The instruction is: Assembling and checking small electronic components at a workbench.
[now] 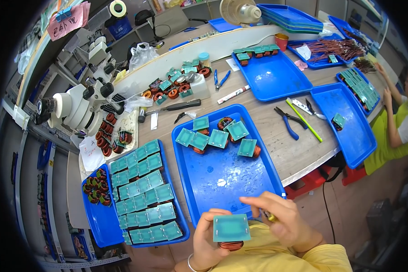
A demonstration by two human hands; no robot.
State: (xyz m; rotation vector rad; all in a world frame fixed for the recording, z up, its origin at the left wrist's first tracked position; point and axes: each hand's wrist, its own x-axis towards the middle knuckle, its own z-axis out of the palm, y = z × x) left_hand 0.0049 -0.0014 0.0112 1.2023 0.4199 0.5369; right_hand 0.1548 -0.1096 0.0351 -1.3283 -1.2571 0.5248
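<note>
My left hand (207,242) grips a copper-wound coil with a green circuit board (231,228) on top, held up close in front of me. Just right of it, my right hand (283,221) is closed, its index finger stretched toward the board. A small yellowish, dark-ended thing (270,216) shows between its fingers; its kind is hard to make out. Beyond both hands lies a blue tray (222,181) with several more board-topped coils (219,138) in its far half.
At left, a blue tray (186,233) carries rows of green boards; beside it another holds bare coils (96,189). A microscope (77,106) stands far left. Pliers (289,122), a green stick (303,119) and blue trays (276,77) lie right. A co-worker (396,127) sits far right.
</note>
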